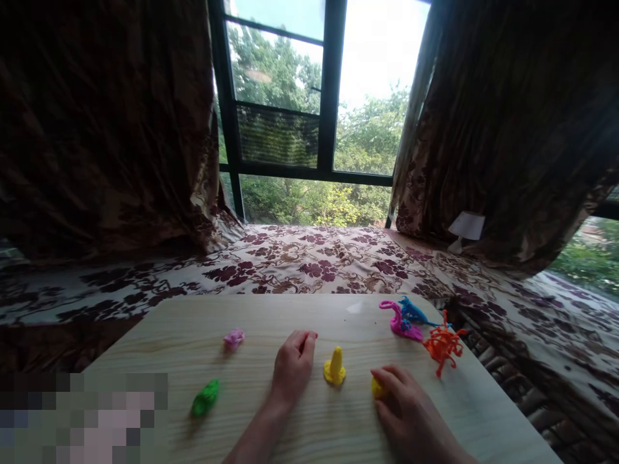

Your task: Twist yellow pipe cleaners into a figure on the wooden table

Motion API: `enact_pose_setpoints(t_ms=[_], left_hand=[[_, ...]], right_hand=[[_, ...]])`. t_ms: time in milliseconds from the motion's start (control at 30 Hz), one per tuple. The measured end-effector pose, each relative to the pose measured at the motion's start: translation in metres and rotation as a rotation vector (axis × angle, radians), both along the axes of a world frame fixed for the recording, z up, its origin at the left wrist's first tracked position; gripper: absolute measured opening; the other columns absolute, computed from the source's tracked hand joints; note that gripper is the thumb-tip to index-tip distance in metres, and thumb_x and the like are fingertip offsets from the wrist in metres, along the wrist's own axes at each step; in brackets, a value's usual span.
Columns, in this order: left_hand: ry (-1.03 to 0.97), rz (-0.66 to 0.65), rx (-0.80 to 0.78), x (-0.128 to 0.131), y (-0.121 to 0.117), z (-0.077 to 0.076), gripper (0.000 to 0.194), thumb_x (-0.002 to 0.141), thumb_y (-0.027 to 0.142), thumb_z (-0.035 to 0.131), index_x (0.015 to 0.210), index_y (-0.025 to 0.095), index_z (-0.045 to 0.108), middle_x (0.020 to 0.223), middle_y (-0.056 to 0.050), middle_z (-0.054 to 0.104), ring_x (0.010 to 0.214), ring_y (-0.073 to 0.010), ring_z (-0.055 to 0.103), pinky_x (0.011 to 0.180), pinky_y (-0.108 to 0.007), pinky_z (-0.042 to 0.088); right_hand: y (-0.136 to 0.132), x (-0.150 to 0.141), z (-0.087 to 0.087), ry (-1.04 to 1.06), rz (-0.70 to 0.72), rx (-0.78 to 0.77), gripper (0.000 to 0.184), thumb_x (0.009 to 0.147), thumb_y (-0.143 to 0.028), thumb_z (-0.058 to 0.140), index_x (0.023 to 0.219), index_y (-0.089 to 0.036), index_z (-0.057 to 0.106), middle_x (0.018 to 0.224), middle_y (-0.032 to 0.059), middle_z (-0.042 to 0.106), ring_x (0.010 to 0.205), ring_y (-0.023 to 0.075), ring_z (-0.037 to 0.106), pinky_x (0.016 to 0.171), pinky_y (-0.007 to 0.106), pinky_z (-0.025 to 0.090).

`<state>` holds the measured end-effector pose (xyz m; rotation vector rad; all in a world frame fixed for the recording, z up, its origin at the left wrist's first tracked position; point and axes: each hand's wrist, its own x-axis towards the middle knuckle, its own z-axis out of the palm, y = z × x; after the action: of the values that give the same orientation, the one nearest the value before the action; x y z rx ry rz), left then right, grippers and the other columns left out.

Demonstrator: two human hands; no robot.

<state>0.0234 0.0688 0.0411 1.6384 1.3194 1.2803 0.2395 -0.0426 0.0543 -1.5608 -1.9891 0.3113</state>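
Note:
On the pale wooden table, my right hand (403,406) curls its fingers around a yellow clay lump (378,388), most of which is hidden under them. My left hand (293,364) is closed like a fist and rests on the tabletop; what it holds, if anything, is hidden. Between the two hands stands a yellow clay piece (335,367), an upright cone on a flat, frilly base, touched by neither hand. Left of my left hand lie a small pink clay lump (234,339) and a green clay lump (206,398).
At the table's (164,335) right side sit a magenta clay figure (403,325), a blue one (413,310) and a tangled orange-red one (443,347). Beyond lies a floral cover (314,258), with a white lamp (467,225) at right, curtains (106,129) and a window.

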Motion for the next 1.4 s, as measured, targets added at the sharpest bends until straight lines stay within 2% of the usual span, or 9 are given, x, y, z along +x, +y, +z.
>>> enact_pose_setpoints(t_ms=[133,267,433,567,700,867,1000,1267,1400], left_hand=[[-0.003,-0.008,0.003,-0.001,0.001,-0.003,0.026,0.079,0.037,0.046,0.079,0.018,0.063,0.077,-0.003,0.064,0.077,-0.0189,0.057,0.07,-0.029,0.043],[-0.014,-0.01,0.003,-0.003,0.002,-0.005,0.027,0.078,0.038,0.046,0.081,0.017,0.064,0.079,-0.005,0.065,0.079,-0.0201,0.059,0.07,-0.029,0.045],[-0.019,-0.008,-0.004,-0.005,0.001,-0.003,0.03,0.077,0.04,0.046,0.086,0.017,0.065,0.075,-0.004,0.065,0.075,-0.0199,0.059,0.068,-0.029,0.047],[-0.031,0.016,-0.003,-0.004,0.001,0.0,0.029,0.076,0.04,0.049,0.081,0.017,0.065,0.076,-0.004,0.066,0.076,-0.0212,0.06,0.07,-0.031,0.047],[-0.055,0.033,0.031,-0.002,0.003,0.001,0.028,0.076,0.036,0.048,0.093,0.019,0.062,0.095,-0.006,0.064,0.094,-0.022,0.057,0.086,-0.034,0.042],[-0.058,0.029,0.035,-0.001,0.003,0.002,0.031,0.076,0.033,0.047,0.102,0.02,0.059,0.1,-0.005,0.063,0.1,-0.021,0.055,0.093,-0.036,0.039],[-0.044,0.042,0.004,-0.001,0.005,0.002,0.032,0.076,0.035,0.048,0.102,0.019,0.059,0.1,-0.005,0.063,0.098,-0.0208,0.056,0.091,-0.035,0.04],[-0.03,0.039,-0.04,0.0,0.007,0.0,0.034,0.076,0.038,0.05,0.103,0.019,0.058,0.106,-0.006,0.062,0.104,-0.0228,0.054,0.093,-0.037,0.038],[-0.028,0.026,-0.04,0.001,0.005,0.0,0.032,0.076,0.038,0.05,0.101,0.02,0.059,0.106,-0.005,0.062,0.105,-0.022,0.053,0.094,-0.036,0.038]], right_hand=[[-0.012,-0.01,0.0,-0.071,-0.104,-0.003,0.01,0.071,-0.012,0.051,0.079,-0.017,0.053,0.083,0.0043,0.055,0.081,0.0179,0.053,0.073,0.029,0.043],[0.004,-0.031,0.001,-0.124,-0.225,-0.004,0.017,0.061,-0.004,0.046,0.067,-0.019,0.05,0.077,0.0028,0.055,0.077,0.0176,0.052,0.071,0.028,0.041],[0.025,-0.036,-0.007,-0.171,-0.317,0.0,0.04,0.068,-0.008,0.041,0.104,-0.014,0.058,0.118,0.0115,0.053,0.114,0.0234,0.043,0.095,0.036,0.032],[0.009,-0.018,-0.041,-0.308,-0.102,0.007,0.053,0.074,-0.014,0.042,0.127,-0.015,0.043,0.138,0.0072,0.037,0.127,0.0227,0.03,0.103,0.035,0.026],[-0.007,-0.016,-0.069,-0.401,0.005,0.1,0.049,0.082,-0.027,0.044,0.129,-0.014,0.042,0.135,0.0117,0.036,0.123,0.0279,0.037,0.095,0.036,0.039],[0.011,-0.033,-0.038,-0.31,-0.118,-0.022,0.047,0.089,-0.034,0.032,0.133,-0.017,0.036,0.141,0.007,0.028,0.129,0.025,0.024,0.103,0.041,0.028],[0.018,-0.023,-0.016,-0.259,-0.207,-0.089,0.049,0.089,-0.038,0.033,0.132,-0.015,0.037,0.14,0.0071,0.029,0.13,0.0235,0.023,0.105,0.041,0.023],[-0.023,-0.014,-0.052,-0.34,-0.037,-0.158,0.053,0.083,-0.023,0.037,0.136,-0.017,0.027,0.141,0.0051,0.018,0.129,0.0262,0.022,0.102,0.046,0.028],[-0.003,-0.033,-0.042,-0.331,-0.031,-0.132,0.053,0.083,-0.024,0.039,0.134,-0.016,0.031,0.142,0.0058,0.016,0.13,0.0271,0.017,0.104,0.045,0.025]])
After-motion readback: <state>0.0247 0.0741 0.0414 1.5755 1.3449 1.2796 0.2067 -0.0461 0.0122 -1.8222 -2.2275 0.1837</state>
